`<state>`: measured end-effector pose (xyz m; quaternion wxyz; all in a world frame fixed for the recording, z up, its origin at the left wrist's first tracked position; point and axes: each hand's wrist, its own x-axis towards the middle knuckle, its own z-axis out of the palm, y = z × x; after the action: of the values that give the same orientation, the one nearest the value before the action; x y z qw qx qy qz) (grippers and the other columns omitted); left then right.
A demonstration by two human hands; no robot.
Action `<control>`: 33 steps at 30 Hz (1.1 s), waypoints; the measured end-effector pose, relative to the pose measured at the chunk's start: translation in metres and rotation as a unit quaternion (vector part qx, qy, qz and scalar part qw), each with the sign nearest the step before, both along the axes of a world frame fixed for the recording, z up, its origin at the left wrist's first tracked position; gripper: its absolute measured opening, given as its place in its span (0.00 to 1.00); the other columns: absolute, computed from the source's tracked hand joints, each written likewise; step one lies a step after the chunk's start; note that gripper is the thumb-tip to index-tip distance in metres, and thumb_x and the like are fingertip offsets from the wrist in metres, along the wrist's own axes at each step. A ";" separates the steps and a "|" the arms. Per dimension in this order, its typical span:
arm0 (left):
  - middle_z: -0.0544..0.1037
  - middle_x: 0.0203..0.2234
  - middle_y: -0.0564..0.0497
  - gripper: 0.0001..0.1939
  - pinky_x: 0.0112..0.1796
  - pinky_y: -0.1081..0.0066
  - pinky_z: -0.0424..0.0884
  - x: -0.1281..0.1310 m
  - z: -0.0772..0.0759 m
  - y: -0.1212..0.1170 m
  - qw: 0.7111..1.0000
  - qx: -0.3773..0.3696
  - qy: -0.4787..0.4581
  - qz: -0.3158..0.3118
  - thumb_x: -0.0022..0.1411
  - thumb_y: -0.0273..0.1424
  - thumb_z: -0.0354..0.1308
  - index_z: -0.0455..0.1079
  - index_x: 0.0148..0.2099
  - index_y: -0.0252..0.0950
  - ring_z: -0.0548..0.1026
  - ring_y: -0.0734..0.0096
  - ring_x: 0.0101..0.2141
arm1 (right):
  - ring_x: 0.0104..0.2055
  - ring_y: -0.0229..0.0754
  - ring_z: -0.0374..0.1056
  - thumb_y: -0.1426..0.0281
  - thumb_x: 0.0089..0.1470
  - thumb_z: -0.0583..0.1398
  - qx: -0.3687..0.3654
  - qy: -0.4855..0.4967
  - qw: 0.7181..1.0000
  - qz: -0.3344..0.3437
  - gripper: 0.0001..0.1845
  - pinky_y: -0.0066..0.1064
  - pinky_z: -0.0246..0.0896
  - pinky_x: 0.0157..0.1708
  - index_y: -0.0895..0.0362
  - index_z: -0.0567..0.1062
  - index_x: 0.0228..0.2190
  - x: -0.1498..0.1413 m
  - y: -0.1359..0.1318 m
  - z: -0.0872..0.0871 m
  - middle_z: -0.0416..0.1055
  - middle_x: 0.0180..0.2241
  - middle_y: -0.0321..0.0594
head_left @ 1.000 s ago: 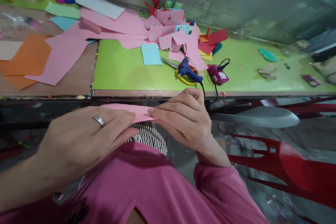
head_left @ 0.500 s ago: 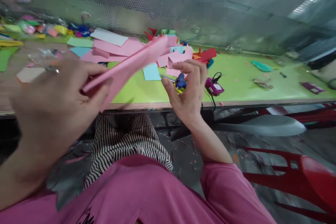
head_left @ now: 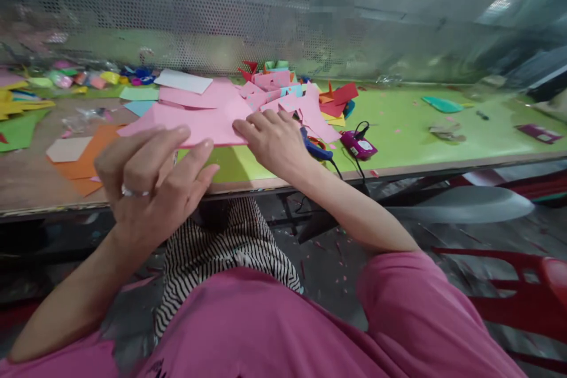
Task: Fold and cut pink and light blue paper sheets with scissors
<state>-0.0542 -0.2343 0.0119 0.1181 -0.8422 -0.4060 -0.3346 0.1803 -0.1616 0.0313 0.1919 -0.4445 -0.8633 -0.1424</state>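
A folded pink paper sheet [head_left: 199, 123] is held flat just above the green mat [head_left: 398, 124] near the table's front edge. My left hand [head_left: 150, 186], with a ring on it, grips the sheet's near left edge, thumb below and fingers curled on top. My right hand [head_left: 272, 142] lies on the sheet's right end with fingers pressed down on it. Just right of that hand are a blue glue gun [head_left: 315, 147] and a small magenta device [head_left: 358, 144] with a black cord.
A heap of pink, red and dotted paper pieces [head_left: 283, 91] lies behind the hands. Orange, white and green sheets [head_left: 80, 156] cover the brown tabletop at left. A perforated metal screen [head_left: 199, 18] backs the table. A red chair [head_left: 531, 283] stands at right.
The pink sheet went from my lap up into the air and now lies flat over the table edge. My right hand, free half a second ago, now presses on the sheet.
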 end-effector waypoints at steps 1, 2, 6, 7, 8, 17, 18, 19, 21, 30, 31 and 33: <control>0.71 0.62 0.45 0.31 0.63 0.38 0.59 -0.002 0.000 0.002 0.998 0.037 0.008 0.048 0.68 0.36 0.59 0.56 0.70 0.50 0.65 0.46 0.64 | 0.47 0.51 0.64 0.73 0.68 0.50 -0.010 -0.049 0.999 -0.003 0.14 0.42 0.56 0.47 0.54 0.74 0.47 -0.004 0.001 -0.008 0.75 0.43 0.48; 0.72 0.62 0.43 0.28 0.62 0.38 0.61 -0.002 -0.002 0.006 0.997 0.029 0.041 0.056 0.69 0.35 0.58 0.60 0.68 0.45 0.66 0.44 0.63 | 0.47 0.51 0.64 0.73 0.68 0.50 -0.032 -0.090 0.995 0.001 0.14 0.42 0.55 0.47 0.55 0.74 0.47 -0.009 0.000 -0.017 0.75 0.43 0.49; 0.82 0.45 0.42 0.16 0.50 0.49 0.72 -0.001 -0.032 0.035 0.984 -0.088 0.153 0.015 0.74 0.35 0.46 0.74 0.50 0.37 0.79 0.52 0.47 | 0.53 0.58 0.64 0.55 0.65 0.58 -0.154 -0.129 0.979 0.036 0.24 0.46 0.56 0.50 0.58 0.74 0.52 -0.009 -0.001 -0.054 0.74 0.51 0.54; 0.83 0.43 0.43 0.18 0.47 0.53 0.74 -0.003 -0.041 0.042 0.981 -0.121 0.150 0.021 0.75 0.35 0.44 0.75 0.48 0.36 0.80 0.54 0.44 | 0.55 0.60 0.63 0.50 0.62 0.60 -0.182 -0.106 0.976 0.052 0.30 0.48 0.57 0.52 0.58 0.72 0.56 -0.003 0.001 -0.060 0.72 0.55 0.55; 0.82 0.45 0.43 0.19 0.47 0.55 0.74 -0.006 -0.049 0.047 0.977 -0.156 0.143 0.023 0.75 0.37 0.43 0.74 0.50 0.36 0.80 0.55 0.44 | 0.58 0.62 0.62 0.47 0.58 0.62 -0.207 -0.074 0.973 0.064 0.38 0.50 0.57 0.54 0.58 0.69 0.60 0.005 0.002 -0.064 0.69 0.59 0.56; 0.75 0.58 0.34 0.53 0.52 0.51 0.73 -0.029 -0.055 0.044 0.963 -0.263 0.038 0.046 0.59 0.60 0.60 0.50 0.73 0.30 0.74 0.43 0.56 | 0.49 0.55 0.68 0.58 0.50 0.71 -0.254 0.177 0.951 -0.002 0.50 0.50 0.60 0.53 0.60 0.58 0.67 0.064 -0.004 -0.088 0.74 0.53 0.52; 0.74 0.59 0.34 0.56 0.53 0.48 0.73 -0.030 -0.053 0.043 0.964 -0.258 0.031 0.054 0.57 0.61 0.61 0.47 0.74 0.31 0.73 0.41 0.57 | 0.46 0.53 0.68 0.59 0.50 0.71 -0.255 0.188 0.949 -0.006 0.47 0.47 0.61 0.50 0.60 0.62 0.65 0.064 -0.006 -0.090 0.75 0.49 0.50; 0.73 0.60 0.33 0.58 0.54 0.46 0.72 -0.031 -0.053 0.042 0.965 -0.254 0.020 0.062 0.56 0.60 0.63 0.45 0.75 0.31 0.72 0.40 0.58 | 0.44 0.51 0.68 0.60 0.51 0.70 -0.257 0.192 0.947 -0.006 0.40 0.45 0.61 0.48 0.60 0.67 0.60 0.062 -0.006 -0.090 0.76 0.45 0.48; 0.72 0.61 0.34 0.60 0.55 0.44 0.72 -0.034 -0.056 0.043 0.966 -0.244 -0.016 0.080 0.54 0.58 0.66 0.42 0.75 0.34 0.71 0.39 0.58 | 0.40 0.48 0.67 0.62 0.55 0.67 -0.255 0.195 0.947 0.005 0.19 0.41 0.60 0.45 0.58 0.76 0.46 0.058 -0.003 -0.090 0.76 0.37 0.43; 0.78 0.49 0.47 0.34 0.40 0.68 0.81 -0.062 -0.073 0.061 0.908 -0.366 -0.202 0.037 0.63 0.49 0.65 0.60 0.63 0.38 0.79 0.66 0.44 | 0.44 0.48 0.67 0.61 0.58 0.64 -0.231 0.162 0.959 0.020 0.10 0.40 0.57 0.48 0.56 0.75 0.32 0.050 0.025 -0.089 0.76 0.40 0.44; 0.79 0.47 0.49 0.28 0.39 0.69 0.81 -0.064 -0.073 0.059 0.891 -0.395 -0.223 0.016 0.63 0.47 0.65 0.63 0.58 0.38 0.79 0.66 0.44 | 0.45 0.48 0.67 0.59 0.58 0.64 -0.238 0.159 0.958 0.031 0.13 0.40 0.57 0.48 0.56 0.75 0.32 0.051 0.025 -0.090 0.76 0.41 0.44; 0.81 0.44 0.51 0.25 0.39 0.67 0.81 -0.066 -0.072 0.053 0.851 -0.448 -0.273 -0.008 0.61 0.44 0.67 0.65 0.54 0.39 0.80 0.66 0.42 | 0.44 0.47 0.67 0.57 0.59 0.64 -0.235 0.176 0.955 0.045 0.15 0.40 0.56 0.49 0.56 0.74 0.31 0.054 0.024 -0.094 0.75 0.40 0.44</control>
<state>-0.1200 -0.1814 -0.0604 -0.3901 -0.6820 -0.5210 -0.3336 0.2347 -0.1371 -0.0622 0.2368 -0.4558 -0.8441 0.1534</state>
